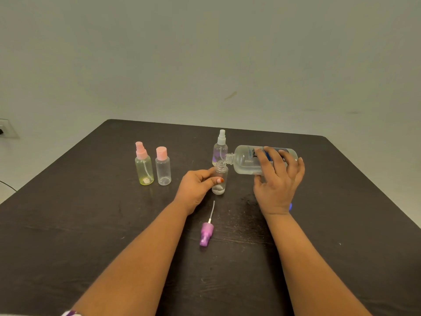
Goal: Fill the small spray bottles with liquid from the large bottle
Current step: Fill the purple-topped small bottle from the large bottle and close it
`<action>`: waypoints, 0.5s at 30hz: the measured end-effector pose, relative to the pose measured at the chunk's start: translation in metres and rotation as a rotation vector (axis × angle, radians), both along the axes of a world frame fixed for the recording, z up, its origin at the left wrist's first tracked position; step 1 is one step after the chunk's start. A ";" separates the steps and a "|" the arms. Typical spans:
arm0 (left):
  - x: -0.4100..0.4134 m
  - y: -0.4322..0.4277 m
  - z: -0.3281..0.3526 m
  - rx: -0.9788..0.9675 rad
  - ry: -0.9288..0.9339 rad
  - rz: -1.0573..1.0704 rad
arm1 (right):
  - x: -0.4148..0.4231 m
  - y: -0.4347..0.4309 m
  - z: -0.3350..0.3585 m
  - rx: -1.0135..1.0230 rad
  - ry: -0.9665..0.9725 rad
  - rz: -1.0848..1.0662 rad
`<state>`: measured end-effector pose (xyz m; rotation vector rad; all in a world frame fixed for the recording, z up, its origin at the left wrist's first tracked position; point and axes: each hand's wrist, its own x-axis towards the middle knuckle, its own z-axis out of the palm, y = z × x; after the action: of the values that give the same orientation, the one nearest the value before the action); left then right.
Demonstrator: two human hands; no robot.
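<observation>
Two forearms reach in from the bottom edge over the dark counter. Between them a purple spray pump lies on its side on the counter, its thin dip tube pointing away from the camera.

Beyond it, the left grip is wrapped round a small clear bottle, thumb in front and fingers behind. That bottle stands upright on the counter with its neck uncapped.

The right grip has its fingers spread and curled over the large bottle, thumb beneath. It is held tipped on its side above the counter, with its open mouth right at the small bottle's neck and clear liquid pooled along its lower side.

Just behind stands a clear spray bottle with a white pump. Well to the left stand a yellow-green spray bottle and, beside it, a pink-capped clear bottle.
</observation>
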<state>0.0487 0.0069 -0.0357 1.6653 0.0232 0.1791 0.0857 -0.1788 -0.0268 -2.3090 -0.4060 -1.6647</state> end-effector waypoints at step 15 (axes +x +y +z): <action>-0.002 -0.001 0.003 0.012 0.000 -0.009 | 0.000 0.000 0.000 0.005 -0.005 -0.013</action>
<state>0.0470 0.0060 -0.0324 1.6769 0.0148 0.1730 0.0855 -0.1784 -0.0271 -2.3090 -0.3890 -1.6759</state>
